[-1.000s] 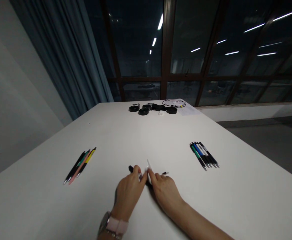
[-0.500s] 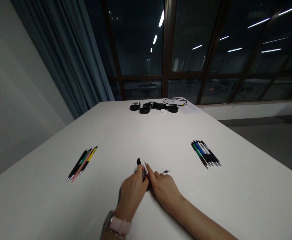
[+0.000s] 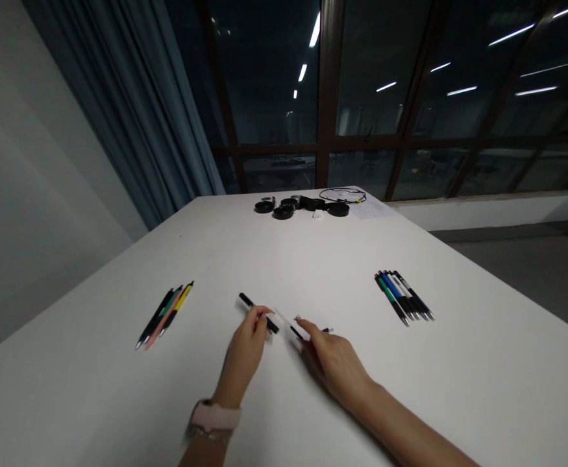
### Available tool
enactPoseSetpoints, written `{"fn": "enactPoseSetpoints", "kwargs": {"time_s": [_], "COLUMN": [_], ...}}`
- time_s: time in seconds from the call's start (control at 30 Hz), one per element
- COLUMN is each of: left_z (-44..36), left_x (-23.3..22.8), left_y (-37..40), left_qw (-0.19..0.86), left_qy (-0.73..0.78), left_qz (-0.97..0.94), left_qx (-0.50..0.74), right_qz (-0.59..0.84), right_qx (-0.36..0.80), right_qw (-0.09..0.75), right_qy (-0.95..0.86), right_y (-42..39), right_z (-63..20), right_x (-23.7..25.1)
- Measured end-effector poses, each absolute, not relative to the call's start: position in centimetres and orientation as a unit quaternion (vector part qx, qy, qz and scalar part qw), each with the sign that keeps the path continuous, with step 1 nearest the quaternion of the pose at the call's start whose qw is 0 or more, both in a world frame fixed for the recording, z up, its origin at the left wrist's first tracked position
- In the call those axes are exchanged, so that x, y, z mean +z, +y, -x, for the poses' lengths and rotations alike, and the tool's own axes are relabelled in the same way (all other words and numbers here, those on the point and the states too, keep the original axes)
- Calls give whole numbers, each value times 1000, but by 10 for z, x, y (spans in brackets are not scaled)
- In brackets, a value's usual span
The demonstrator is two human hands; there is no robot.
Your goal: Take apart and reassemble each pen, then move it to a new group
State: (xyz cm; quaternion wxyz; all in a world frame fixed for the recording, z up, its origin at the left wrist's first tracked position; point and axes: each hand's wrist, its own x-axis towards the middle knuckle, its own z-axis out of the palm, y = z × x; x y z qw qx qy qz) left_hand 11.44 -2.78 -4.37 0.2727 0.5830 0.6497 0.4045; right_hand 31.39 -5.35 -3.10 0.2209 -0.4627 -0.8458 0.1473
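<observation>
My left hand (image 3: 247, 337) is closed around a black pen barrel (image 3: 246, 299), which tilts across the fingers above the white table. A pink-banded watch (image 3: 215, 415) circles that wrist. My right hand (image 3: 335, 360) is just to the right, its index finger stretched forward and its thumb hidden. A thin, pale pen refill with a dark end (image 3: 295, 333) slants beneath that finger, slightly blurred; it appears held from below. Partly behind the right hand's knuckles lies a small dark pen piece with a silvery end (image 3: 328, 331).
On the left lies a group of pens (image 3: 167, 314) in black, green, pink and yellow. A tidy row of pens (image 3: 403, 298) lies to the right. Black round parts (image 3: 284, 212), a coiled cable (image 3: 342, 194) and paper (image 3: 374, 210) occupy the table's far end.
My hands have moved apart. My left hand has shifted left with the barrel, now tilted the other way; my right hand has moved slightly right, and the refill shows between them.
</observation>
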Motion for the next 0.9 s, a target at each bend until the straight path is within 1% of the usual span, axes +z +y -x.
{"fn": "enactPoseSetpoints", "kwargs": {"time_s": [0.23,0.3,0.57,0.7,0.9], "left_z": [-117,-118,-117,-117,-116], "left_x": [-43,-40,-34,-35,-39], "left_y": [-20,-20,-22,-22,-18], "left_qw": [276,270,279,302,302], "left_qy": [608,601,590,583,573], "left_qz": [-527,-514,-468,-446,-431], "left_qx": [526,549,596,608,629], "right_qz": [452,435,395,391,388], "right_qx": [230,239,231,230,221], "right_qw": [368,387,380,369,369], "right_qy": [-779,-777,-804,-811,-815], "right_y": [-56,-56,-56,-55,-55], "right_z": [-323,-323,-325,-326,-326], "right_x": [-35,-35,-29,-30,-32]}}
